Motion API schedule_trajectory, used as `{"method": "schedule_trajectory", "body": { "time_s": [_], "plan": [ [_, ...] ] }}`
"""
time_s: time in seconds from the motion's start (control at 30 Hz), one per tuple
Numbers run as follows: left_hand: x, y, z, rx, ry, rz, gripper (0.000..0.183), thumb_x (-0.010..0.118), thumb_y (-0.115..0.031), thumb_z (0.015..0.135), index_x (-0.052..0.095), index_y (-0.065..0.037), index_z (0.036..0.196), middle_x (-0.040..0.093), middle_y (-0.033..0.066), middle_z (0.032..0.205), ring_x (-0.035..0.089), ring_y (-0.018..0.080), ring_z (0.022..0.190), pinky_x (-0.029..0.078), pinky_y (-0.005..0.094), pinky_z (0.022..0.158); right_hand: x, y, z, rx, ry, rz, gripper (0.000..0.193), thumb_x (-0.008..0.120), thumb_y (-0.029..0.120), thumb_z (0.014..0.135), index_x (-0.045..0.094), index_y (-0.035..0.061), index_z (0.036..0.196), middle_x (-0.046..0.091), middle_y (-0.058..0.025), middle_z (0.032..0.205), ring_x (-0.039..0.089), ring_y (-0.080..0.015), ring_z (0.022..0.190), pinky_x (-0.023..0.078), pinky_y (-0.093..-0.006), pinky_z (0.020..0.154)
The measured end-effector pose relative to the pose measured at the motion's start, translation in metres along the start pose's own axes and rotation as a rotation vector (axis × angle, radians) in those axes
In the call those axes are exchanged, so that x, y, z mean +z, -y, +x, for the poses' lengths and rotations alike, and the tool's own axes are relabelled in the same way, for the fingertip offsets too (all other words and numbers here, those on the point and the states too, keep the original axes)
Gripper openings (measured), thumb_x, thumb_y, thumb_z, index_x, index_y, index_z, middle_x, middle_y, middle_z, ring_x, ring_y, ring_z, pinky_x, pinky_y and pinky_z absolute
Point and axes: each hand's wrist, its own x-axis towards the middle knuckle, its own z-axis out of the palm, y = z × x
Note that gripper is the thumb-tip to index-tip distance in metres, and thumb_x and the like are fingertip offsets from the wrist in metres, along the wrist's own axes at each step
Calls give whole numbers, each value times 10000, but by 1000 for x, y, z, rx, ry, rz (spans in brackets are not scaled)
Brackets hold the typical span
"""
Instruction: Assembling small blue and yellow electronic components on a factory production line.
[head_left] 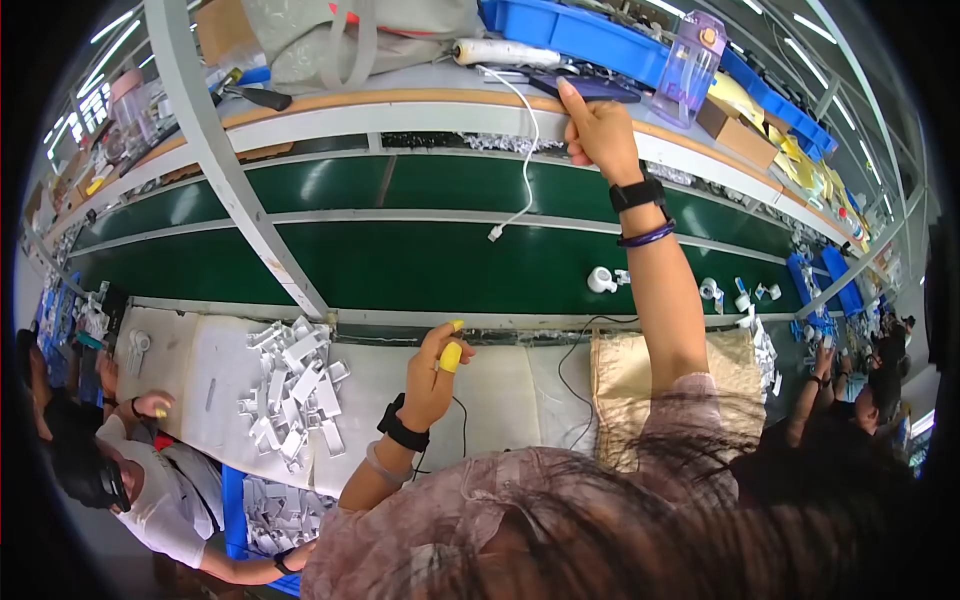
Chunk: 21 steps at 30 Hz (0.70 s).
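Note:
My right hand (603, 135) reaches up to the front edge of the shelf, its fingers curled and its thumb stretched toward a dark flat device (598, 90). Whether the thumb touches the device I cannot tell, and nothing shows in the fingers. My left hand (433, 372) hovers over the covered worktable (490, 390), holding nothing, its thumb and a finger apart and capped with yellow finger covers. Left of it, a pile of white plastic parts (295, 390) lies on the table. A white cable (531, 150) hangs down from the shelf beside my right hand.
Behind the table runs a green conveyor belt (430, 265) carrying several white parts (601, 280). The shelf holds a purple bottle (690, 70), a blue bin (570, 35) and a grey bag (300, 50). A metal post (225, 165) rises at left. A co-worker (165, 490) sits beside a blue crate (234, 510).

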Motion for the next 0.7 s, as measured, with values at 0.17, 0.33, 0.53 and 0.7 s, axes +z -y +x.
{"method": "schedule_trajectory", "body": {
  "time_s": [0.17,0.33,0.53,0.7],
  "plan": [
    [-1,21,23,3,23,-23,298,403,-133,1000,444,1,1263,626,121,921,597,160,801,508,297,762,-25,-3,-6,-39,147,-8,708,471,654,883,577,5,620,554,-59,519,567,-131,437,449,-220,415],
    [-5,41,15,-175,-2,-54,317,411,-198,1007,466,-10,1256,632,119,912,613,163,792,520,291,739,-44,-127,-18,228,285,-32,490,629,444,879,635,-16,713,615,-72,605,621,-148,502,483,-241,462],
    [7,73,18,-295,2,-80,348,451,-248,994,471,-19,1255,634,129,921,631,184,814,533,305,737,-51,-384,-27,675,257,-281,253,609,294,895,618,50,829,585,-28,650,562,-138,503,443,-288,453],
    [9,94,20,-372,-61,-108,238,421,-103,995,507,-12,1198,640,93,868,603,133,760,502,260,716,-34,-519,-60,1186,7,-226,313,558,373,907,598,63,911,567,-46,644,525,-194,469,428,-351,454]
  ]
}}
